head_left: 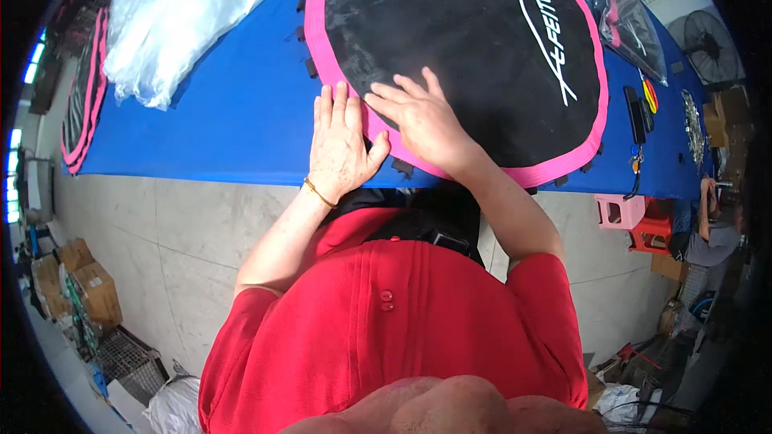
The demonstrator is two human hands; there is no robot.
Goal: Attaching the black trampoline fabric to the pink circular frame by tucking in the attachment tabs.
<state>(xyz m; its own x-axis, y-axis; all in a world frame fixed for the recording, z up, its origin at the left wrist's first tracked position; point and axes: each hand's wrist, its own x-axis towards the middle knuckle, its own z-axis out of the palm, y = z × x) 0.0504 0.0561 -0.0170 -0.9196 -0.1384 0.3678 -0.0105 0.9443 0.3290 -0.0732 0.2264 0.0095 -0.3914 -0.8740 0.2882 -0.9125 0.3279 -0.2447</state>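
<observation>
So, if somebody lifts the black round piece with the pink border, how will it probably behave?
The black round piece probably bends rather than staying rigid, as faint wrinkles cross its surface. It looks thin, so it may be light for its size. Lying flat on the blue table, it seems unlikely to roll or tip.

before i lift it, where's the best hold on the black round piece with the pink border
Probably pinch the pink border from the near side: the black round piece lies flat, and its rim there reaches the blue table's front edge.
</observation>
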